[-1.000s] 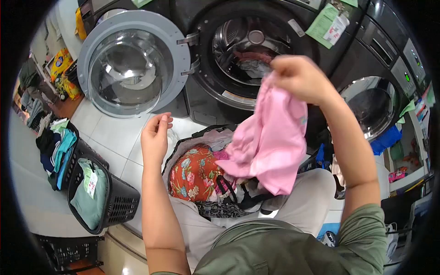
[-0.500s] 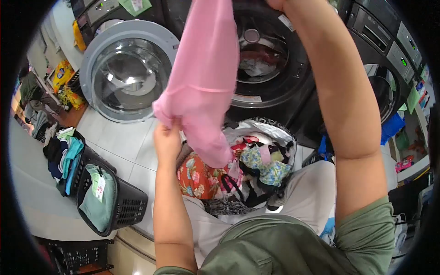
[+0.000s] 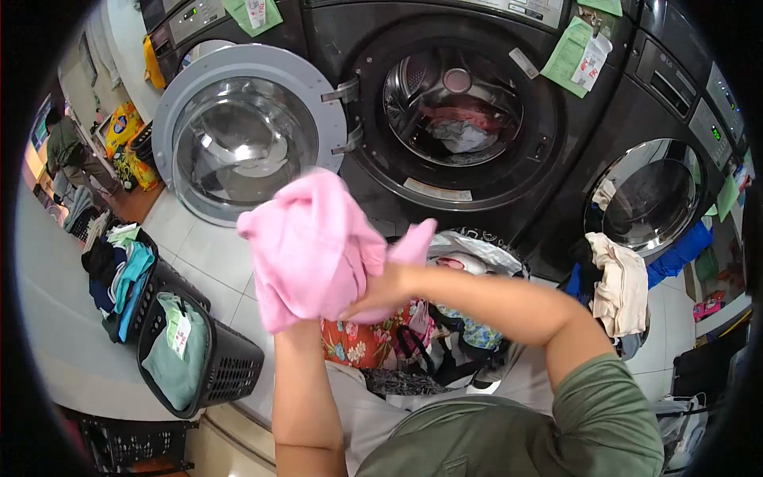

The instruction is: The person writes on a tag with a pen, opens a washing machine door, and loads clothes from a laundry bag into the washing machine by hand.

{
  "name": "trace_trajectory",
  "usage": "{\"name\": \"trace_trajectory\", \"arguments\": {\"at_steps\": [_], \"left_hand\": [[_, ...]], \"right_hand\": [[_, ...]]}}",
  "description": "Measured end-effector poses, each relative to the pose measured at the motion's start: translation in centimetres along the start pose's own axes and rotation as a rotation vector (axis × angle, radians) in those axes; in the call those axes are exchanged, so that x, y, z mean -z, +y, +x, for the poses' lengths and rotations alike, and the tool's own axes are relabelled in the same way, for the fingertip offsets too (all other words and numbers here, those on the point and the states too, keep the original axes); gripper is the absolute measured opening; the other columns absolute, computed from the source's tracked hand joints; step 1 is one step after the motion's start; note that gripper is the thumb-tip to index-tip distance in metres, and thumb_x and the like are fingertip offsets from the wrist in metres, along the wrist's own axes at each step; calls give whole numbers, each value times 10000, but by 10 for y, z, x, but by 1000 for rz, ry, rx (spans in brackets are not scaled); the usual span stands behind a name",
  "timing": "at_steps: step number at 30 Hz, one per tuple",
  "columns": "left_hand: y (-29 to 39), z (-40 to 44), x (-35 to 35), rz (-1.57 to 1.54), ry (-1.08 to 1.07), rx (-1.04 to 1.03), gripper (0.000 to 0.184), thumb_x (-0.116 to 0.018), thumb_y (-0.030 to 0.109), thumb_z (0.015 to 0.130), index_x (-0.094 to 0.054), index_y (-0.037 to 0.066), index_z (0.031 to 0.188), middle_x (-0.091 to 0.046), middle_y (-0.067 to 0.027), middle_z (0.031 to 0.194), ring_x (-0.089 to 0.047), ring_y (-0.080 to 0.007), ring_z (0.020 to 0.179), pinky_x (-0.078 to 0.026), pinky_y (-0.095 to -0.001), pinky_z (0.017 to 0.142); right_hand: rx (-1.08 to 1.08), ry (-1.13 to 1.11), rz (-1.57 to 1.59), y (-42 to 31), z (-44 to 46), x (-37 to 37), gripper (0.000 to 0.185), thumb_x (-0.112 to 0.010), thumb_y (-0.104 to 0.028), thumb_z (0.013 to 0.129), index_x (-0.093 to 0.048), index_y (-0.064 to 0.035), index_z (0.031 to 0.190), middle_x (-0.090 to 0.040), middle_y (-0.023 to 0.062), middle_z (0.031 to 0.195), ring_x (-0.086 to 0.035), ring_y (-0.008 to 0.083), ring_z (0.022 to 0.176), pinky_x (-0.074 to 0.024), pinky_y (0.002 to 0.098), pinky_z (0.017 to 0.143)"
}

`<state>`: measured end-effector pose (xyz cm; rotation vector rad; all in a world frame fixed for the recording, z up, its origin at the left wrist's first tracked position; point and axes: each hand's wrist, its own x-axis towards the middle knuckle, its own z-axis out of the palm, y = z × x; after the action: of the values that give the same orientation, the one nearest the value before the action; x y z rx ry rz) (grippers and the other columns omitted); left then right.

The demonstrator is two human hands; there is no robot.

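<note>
1. Head view, hands: pink garment [image 3: 314, 246] is bunched up in front of the person, above a laundry bag [image 3: 486, 244]. The right hand [image 3: 381, 288] lies against its lower right side, fingers loosely extended; whether they grip cannot be told. The left hand is hidden behind or within the cloth, so its opening and hold cannot be told.

2. Head view, working surface: the laundry bag, silvery inside, stands before the person's legs, filled with mixed clothes, including a red floral cloth [image 3: 350, 347] and a blue floral piece [image 3: 479, 331]. White floor tiles [image 3: 208, 256] show at left.

3. Head view, room: a dark front-loading washer [image 3: 350, 67] faces the person, its round door [image 3: 176, 95] swung open to the left; reddish and grey laundry [image 3: 465, 133] lies in the drum. At left are two black baskets of clothes, the nearer basket [image 3: 232, 366] holding a green garment [image 3: 173, 359]. At right, cream cloth [image 3: 620, 286] lies below another machine's round glass door [image 3: 653, 195]. Another person [image 3: 67, 151] stands at far left.
</note>
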<state>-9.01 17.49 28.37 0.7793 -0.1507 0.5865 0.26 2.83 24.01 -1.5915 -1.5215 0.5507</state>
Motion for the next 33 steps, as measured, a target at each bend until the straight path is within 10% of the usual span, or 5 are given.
{"name": "trace_trajectory", "arguments": {"at_steps": [2,8,11,19,33], "left_hand": [[-4,2,28,186,61,98,454,-510,235,970,-414,59,1377,-554,-94,1251,-546,-203,1092,-461,-381,901],[15,-1,42,499,395,200,436,-591,260,929,-496,72,1311,-567,-104,1235,-588,-207,1031,-477,-339,865],[19,-1,46,569,438,144,395,-593,254,936,-528,67,1277,-574,-101,1230,-601,-197,1007,-481,-328,860],[-1,3,37,759,369,179,282,-569,216,961,-602,47,1185,-625,-91,1147,-620,-157,924,-482,-301,825],[-76,-8,-7,862,-467,508,900,-712,465,846,-263,28,1492,-360,-194,1482,-384,-282,1354,-281,-372,1120]], "right_hand": [[-705,-336,129,-22,1,6,856,-720,-463,789,-384,-32,1448,-424,163,1462,-412,291,1335,-296,346,1136],[-206,642,961,125,12,188,237,-582,-72,894,-612,5,1116,-672,97,1007,-662,187,844,-560,329,714],[-385,1172,320,73,-14,220,262,-626,-167,884,-627,-54,1120,-682,60,917,-647,197,805,-536,332,698],[-1075,-1050,-617,145,-189,38,877,-756,-709,618,-671,2,1124,-677,163,1136,-638,311,1046,-487,424,891],[-391,119,830,-18,-63,172,325,-665,-169,913,-607,-37,1205,-687,68,1101,-657,156,1003,-525,343,904]]}}
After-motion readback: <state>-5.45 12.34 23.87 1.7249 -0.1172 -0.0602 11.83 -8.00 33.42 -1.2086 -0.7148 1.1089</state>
